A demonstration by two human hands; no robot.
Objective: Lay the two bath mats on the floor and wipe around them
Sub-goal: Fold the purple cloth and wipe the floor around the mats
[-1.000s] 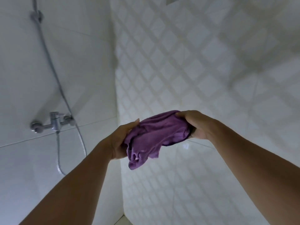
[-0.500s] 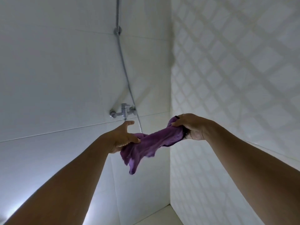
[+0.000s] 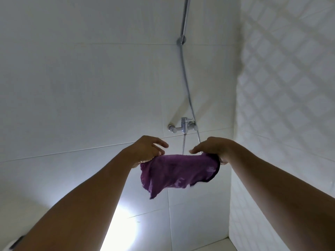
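Purple cloth [image 3: 179,171] hangs spread between both hands, before the shower mixer [image 3: 183,126]; bath mats not in view. Left hand [image 3: 146,151] pinches one edge, upper fingers loose; right hand [image 3: 215,151] bunches the other. Risk: the light left pinch slips and the cloth drops.

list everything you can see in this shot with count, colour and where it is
cloth: one, purple, hanging between both hands
mixer tap: one, chrome, plain wall above the cloth
shower hose: one, chrome, from wall bracket down past the tap
plain wall: one, white, ahead and left
patterned wall: one, white diamond tiles, right
floor: pale strip, bottom
left hand: one, holds cloth's left edge
right hand: one, grips cloth's right edge
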